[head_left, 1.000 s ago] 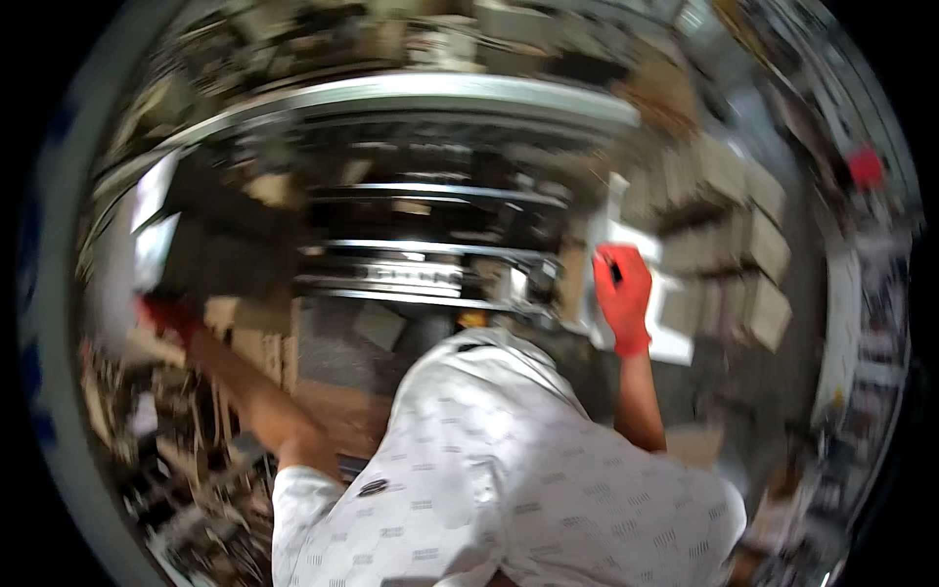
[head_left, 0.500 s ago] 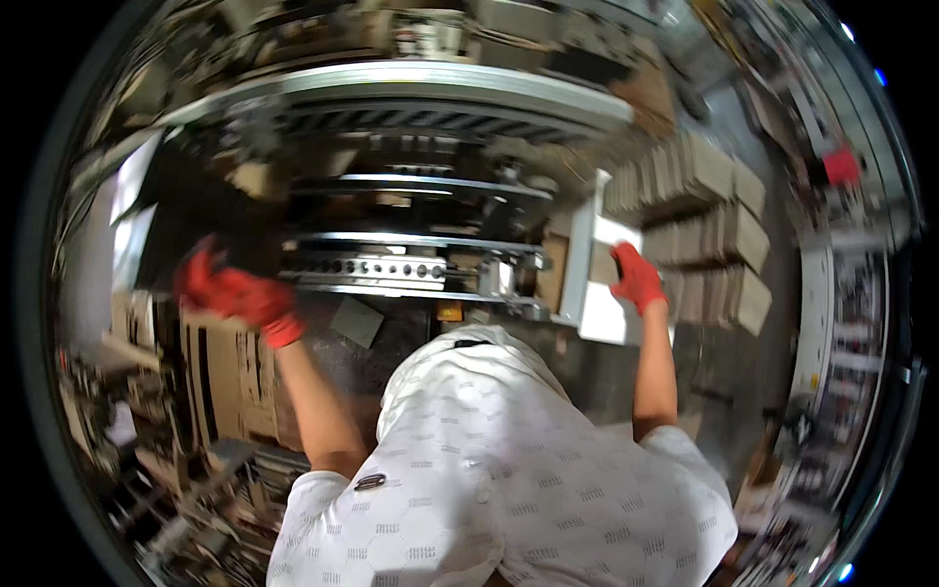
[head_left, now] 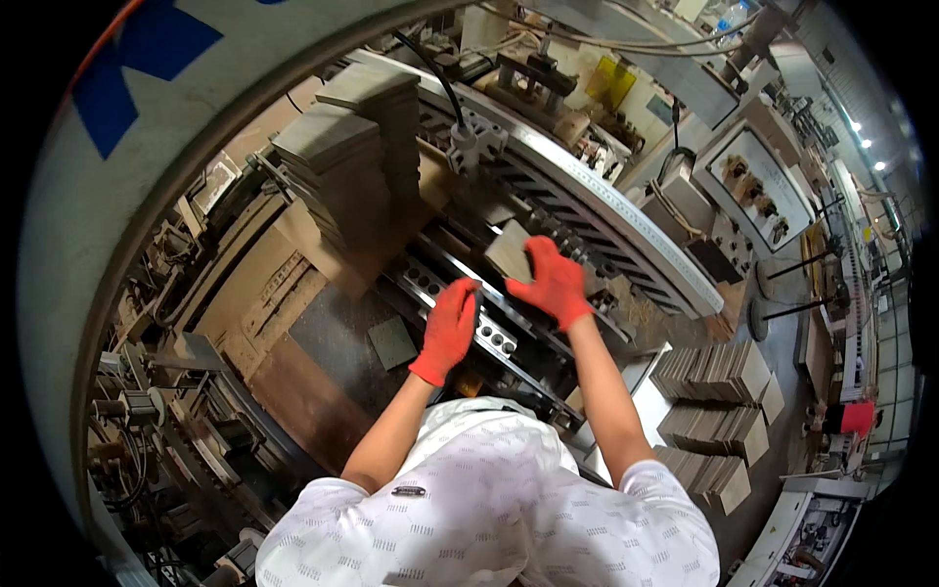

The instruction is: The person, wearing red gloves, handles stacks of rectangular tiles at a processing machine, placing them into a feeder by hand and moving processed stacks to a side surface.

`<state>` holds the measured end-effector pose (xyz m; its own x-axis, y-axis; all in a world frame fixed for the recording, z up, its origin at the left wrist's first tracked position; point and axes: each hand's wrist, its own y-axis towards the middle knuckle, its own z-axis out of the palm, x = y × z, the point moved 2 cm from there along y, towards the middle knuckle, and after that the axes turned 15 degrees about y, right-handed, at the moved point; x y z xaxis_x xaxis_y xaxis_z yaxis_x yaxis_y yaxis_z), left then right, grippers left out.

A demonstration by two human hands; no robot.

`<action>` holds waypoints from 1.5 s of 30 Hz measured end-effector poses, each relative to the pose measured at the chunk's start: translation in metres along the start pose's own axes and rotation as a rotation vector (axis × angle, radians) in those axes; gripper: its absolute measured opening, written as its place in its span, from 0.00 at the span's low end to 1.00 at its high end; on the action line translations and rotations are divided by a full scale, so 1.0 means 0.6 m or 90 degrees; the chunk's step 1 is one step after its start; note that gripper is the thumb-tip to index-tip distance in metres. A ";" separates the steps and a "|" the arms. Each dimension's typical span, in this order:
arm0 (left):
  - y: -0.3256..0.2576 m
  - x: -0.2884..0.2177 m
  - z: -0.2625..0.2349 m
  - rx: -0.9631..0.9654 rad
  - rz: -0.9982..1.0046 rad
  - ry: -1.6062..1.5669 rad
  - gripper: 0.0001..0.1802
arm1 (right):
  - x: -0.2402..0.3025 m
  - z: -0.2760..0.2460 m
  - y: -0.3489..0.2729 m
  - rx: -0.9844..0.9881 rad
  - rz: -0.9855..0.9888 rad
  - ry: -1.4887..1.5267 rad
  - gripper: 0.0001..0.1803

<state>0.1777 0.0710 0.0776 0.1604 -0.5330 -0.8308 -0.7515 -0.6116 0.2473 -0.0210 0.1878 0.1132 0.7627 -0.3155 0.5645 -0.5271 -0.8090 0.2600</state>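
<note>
My right hand point(head_left: 554, 282), in a red glove, grips the near edge of a small, pale, flat board point(head_left: 511, 251) between thumb and fingers. The board is held over the metal rails of a machine. My left hand point(head_left: 450, 333), gloved in red too, is beside a silver bar with a row of round holes point(head_left: 494, 339). Its fingers are stretched out close together, and I see nothing in them. The gloves hide part of the rails.
Tall stacks of flat boards point(head_left: 337, 161) stand at the far left. More boards point(head_left: 714, 375) stand in rows at the right. A slotted metal beam point(head_left: 626, 225) runs behind the rails. One loose grey-green square piece point(head_left: 391, 342) lies left of my left hand.
The view has turned to the left. My hands, wide apart before, have come together over the rails. A board now shows in my right hand.
</note>
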 end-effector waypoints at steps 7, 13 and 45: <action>-0.034 -0.030 -0.031 0.006 0.004 0.055 0.11 | -0.039 0.093 0.181 0.044 0.134 -0.129 0.30; -0.025 -0.018 -0.044 0.011 -0.090 0.112 0.12 | -0.046 0.132 0.191 -0.039 0.057 -0.106 0.17; 0.254 0.059 0.180 -0.026 -0.124 0.492 0.27 | -0.039 -0.004 -0.363 -0.100 0.116 0.302 0.08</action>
<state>-0.0002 0.0223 0.0319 0.6960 -0.6597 -0.2834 -0.6425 -0.7484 0.1644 0.0750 0.3724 0.0450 0.4203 -0.1555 0.8940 -0.7126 -0.6665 0.2191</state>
